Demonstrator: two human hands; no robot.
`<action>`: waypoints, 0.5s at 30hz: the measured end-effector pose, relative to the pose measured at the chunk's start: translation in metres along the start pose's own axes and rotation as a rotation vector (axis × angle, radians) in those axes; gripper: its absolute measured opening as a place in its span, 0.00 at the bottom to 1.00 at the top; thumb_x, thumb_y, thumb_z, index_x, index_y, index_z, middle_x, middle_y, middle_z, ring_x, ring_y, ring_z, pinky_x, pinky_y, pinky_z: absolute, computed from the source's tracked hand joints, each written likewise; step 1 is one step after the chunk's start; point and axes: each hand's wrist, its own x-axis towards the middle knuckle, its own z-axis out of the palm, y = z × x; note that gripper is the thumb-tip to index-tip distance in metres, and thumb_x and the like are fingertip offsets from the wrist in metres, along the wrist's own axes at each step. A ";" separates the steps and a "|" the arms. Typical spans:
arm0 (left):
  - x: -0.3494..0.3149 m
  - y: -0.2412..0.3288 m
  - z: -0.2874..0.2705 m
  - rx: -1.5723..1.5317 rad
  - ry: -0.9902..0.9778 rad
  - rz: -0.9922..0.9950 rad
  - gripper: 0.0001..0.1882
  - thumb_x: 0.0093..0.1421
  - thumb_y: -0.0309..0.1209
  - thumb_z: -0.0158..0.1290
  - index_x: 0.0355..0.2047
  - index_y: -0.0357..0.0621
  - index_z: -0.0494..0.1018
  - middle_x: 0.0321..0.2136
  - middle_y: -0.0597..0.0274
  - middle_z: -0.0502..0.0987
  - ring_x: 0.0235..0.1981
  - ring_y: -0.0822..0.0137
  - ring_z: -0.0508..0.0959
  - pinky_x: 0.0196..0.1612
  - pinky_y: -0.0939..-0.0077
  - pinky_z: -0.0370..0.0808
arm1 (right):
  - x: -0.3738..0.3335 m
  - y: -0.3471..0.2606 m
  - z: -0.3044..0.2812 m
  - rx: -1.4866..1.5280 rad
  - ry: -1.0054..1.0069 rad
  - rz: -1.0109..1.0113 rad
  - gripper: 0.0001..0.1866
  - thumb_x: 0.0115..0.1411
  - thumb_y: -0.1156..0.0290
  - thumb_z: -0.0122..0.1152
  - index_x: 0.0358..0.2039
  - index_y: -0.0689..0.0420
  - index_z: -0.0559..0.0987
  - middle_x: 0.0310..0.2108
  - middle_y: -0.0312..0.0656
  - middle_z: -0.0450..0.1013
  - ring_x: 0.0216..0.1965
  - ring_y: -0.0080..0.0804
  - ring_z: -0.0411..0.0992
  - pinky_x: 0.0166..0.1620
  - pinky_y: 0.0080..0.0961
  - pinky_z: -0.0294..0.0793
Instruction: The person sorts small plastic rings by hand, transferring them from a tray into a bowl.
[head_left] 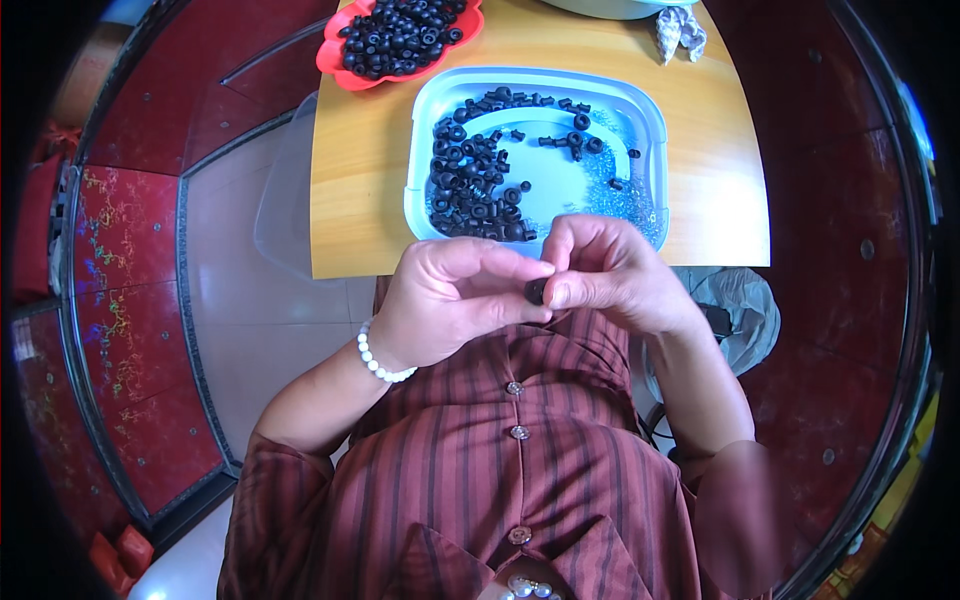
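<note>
A small black rounded part (535,291) is pinched between the fingertips of both hands, just in front of the table's near edge. My left hand (455,290), with a white bead bracelet at its wrist, grips it from the left. From the right, my right hand (615,280) closes thumb and forefinger on it. The fingers hide most of the part. Beyond the hands lies a light blue tray (415,190). Many loose black parts (480,190) heap along its left side, while small clear pieces (615,200) are spread over its right side.
A red scalloped dish (333,62) full of black parts sits at the far left of the wooden table (710,170). Crumpled paper (680,35) and the rim of a pale basin (610,8) are at the back. A plastic bag (745,315) hangs right of the table.
</note>
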 end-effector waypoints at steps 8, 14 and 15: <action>-0.009 -0.005 -0.031 -0.378 0.061 -0.086 0.12 0.56 0.19 0.54 0.42 0.37 0.71 0.37 0.51 0.77 0.34 0.65 0.81 0.38 0.76 0.80 | 0.026 -0.012 -0.011 -0.757 0.396 -0.190 0.08 0.53 0.68 0.64 0.30 0.58 0.79 0.27 0.38 0.76 0.26 0.24 0.71 0.33 0.22 0.70; -0.013 -0.003 -0.048 -0.414 0.089 -0.049 0.15 0.56 0.19 0.54 0.45 0.39 0.70 0.36 0.53 0.78 0.33 0.66 0.81 0.38 0.75 0.80 | 0.031 0.000 -0.017 -1.592 0.334 -0.210 0.08 0.48 0.69 0.61 0.31 0.52 0.80 0.28 0.41 0.75 0.29 0.39 0.73 0.39 0.34 0.68; -0.012 -0.003 -0.048 -0.424 0.104 -0.052 0.16 0.56 0.19 0.53 0.46 0.39 0.70 0.36 0.54 0.78 0.33 0.66 0.81 0.38 0.74 0.80 | 0.032 0.002 -0.014 -1.761 0.341 -0.235 0.09 0.49 0.69 0.61 0.32 0.53 0.79 0.28 0.40 0.75 0.29 0.38 0.73 0.39 0.33 0.67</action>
